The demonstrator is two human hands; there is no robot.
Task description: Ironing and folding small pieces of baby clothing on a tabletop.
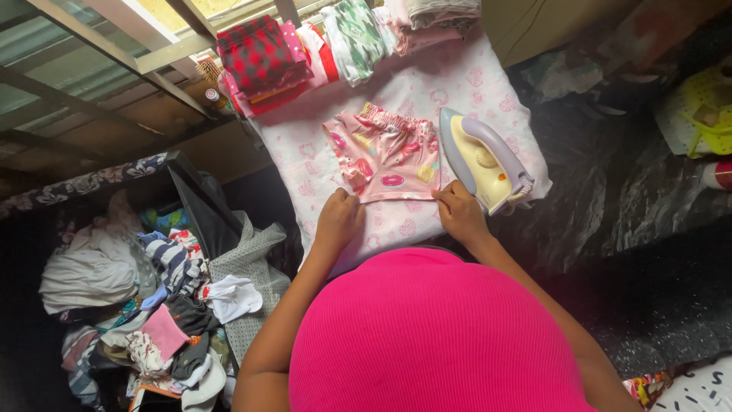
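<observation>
Both hands pinching near hem, pink shorts

A window with pale angled frame bars occupies the upper left of the frame; daylight enters through it. Below it, at the left, an open dark bag with a floral-printed edge holds a heap of mixed laundry. A dark marbled floor fills the right side. A beige cabinet panel stands at the upper right. A yellow-green patterned item lies at the right edge.
</observation>
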